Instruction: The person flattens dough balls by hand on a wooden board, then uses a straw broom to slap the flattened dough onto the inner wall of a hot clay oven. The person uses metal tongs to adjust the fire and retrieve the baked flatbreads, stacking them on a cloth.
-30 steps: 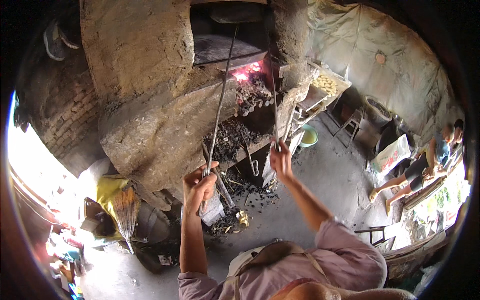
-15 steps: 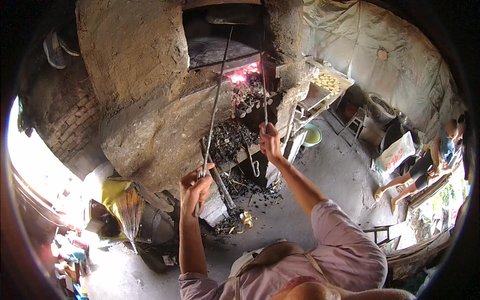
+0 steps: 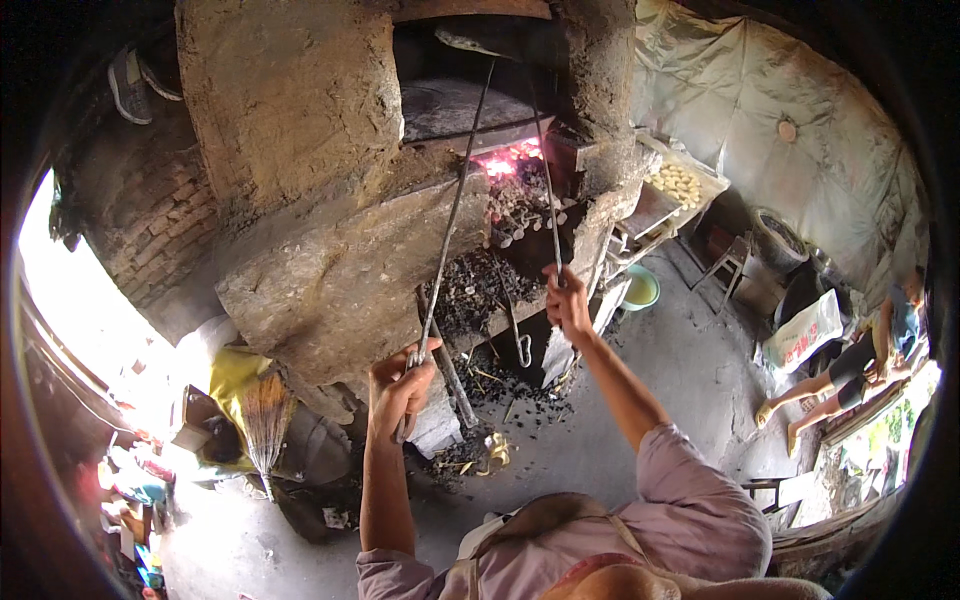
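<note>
My left hand (image 3: 400, 388) is closed around the looped end of a long thin metal rod (image 3: 456, 210). That rod slants up to the oven mouth. My right hand (image 3: 570, 308) grips a second metal rod (image 3: 550, 195), which reaches into the same opening; its far end is lost in the dark. Near the tips, a dark flat piece (image 3: 465, 42) with a pale edge sits high in the opening; whether the rods touch it I cannot tell. Beneath lies the dark round oven plate (image 3: 465, 108), with glowing embers (image 3: 510, 160) under its front edge.
The rough clay oven (image 3: 300, 90) fills the upper middle. Ash and a hooked poker (image 3: 522, 345) lie below it, beside a wooden stick (image 3: 452, 375). A broom (image 3: 266, 425) leans left. At right are a tray of dough pieces (image 3: 675, 185), a basin (image 3: 640, 288) and a seated person (image 3: 870, 350).
The whole view has shifted, so the oven appears farther right and lower. The dark piece in the oven mouth now shows a pale edge and looks more tilted. Both hands keep hold of their rods.
</note>
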Available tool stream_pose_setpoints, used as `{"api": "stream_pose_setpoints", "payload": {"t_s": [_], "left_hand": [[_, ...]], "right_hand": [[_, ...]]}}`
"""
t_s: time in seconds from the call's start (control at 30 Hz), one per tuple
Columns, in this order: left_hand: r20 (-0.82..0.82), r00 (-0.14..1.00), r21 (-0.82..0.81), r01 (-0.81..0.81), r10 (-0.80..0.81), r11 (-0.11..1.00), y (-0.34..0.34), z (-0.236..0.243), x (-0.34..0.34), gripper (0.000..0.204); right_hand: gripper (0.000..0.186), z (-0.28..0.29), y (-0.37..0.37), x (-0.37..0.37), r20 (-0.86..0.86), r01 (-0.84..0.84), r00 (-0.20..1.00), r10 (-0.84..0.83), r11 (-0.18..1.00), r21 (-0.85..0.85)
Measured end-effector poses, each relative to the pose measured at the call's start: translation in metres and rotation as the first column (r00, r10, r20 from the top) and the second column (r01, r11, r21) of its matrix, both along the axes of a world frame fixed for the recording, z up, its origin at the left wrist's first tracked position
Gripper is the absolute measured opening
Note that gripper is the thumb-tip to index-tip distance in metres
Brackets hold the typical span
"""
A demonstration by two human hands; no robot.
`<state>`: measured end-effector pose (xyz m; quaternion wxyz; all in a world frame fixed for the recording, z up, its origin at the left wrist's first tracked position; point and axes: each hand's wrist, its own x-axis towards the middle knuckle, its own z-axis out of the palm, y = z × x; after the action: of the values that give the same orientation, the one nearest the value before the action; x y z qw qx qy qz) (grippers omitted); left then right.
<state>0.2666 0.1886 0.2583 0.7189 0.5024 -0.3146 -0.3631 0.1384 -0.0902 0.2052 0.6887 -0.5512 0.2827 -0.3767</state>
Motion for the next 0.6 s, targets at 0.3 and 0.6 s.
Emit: {"api": "stream_pose_setpoints", "payload": {"t_s": [0.3,0.6], "left_hand": [[-0.051,0.998,-0.009,0.021,-0.021,1.0,0.001,0.001,-0.001,0.04],[0.026,1.0,-0.032,0.015,-0.015,0.999,-0.002,0.0,-0.005,0.038]], "right_hand": [[0.025,0.01,0.014,0.012,0.03,0.029,0.999,-0.026,0.993,-0.117],[0.02,0.026,0.005,0.006,0.027,-0.035,0.999,0.035,0.999,-0.017]]}}
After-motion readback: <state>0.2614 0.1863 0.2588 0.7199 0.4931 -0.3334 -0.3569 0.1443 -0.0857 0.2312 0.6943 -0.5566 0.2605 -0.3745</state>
